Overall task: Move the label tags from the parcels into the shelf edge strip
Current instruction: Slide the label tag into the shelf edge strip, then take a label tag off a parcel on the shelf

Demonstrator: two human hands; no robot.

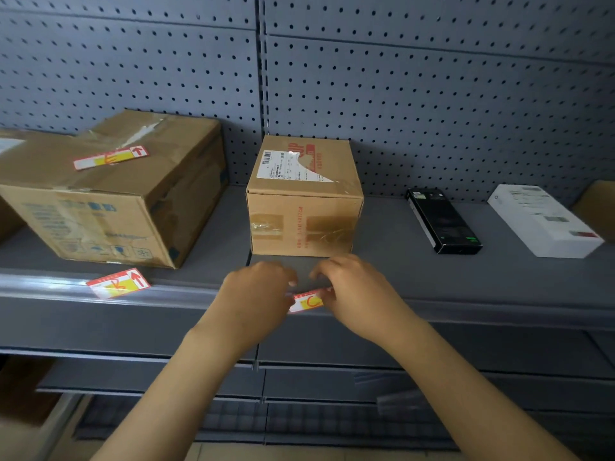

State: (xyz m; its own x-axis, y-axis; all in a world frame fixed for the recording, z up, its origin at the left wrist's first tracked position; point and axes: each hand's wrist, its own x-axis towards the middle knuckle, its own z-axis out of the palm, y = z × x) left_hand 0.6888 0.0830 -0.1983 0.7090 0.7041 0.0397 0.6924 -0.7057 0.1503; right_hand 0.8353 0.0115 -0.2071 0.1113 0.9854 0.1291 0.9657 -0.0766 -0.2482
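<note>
A red, white and yellow label tag marked "C" [307, 301] sits at the shelf edge strip [466, 309], just below the small cardboard parcel [304, 207]. My left hand [258, 294] pinches its left end and my right hand [352, 291] pinches its right end. Another tag marked "B" [118, 283] leans tilted in the strip on the left, in front of the large cardboard parcel [106, 197]. A third tag [111, 157] lies flat on top of that large parcel.
A black box [442, 221] and a white box [544, 219] lie on the grey shelf to the right, with a brown box corner [599, 207] at the far right. Grey pegboard [432, 94] backs the shelf. Lower shelves show beneath my arms.
</note>
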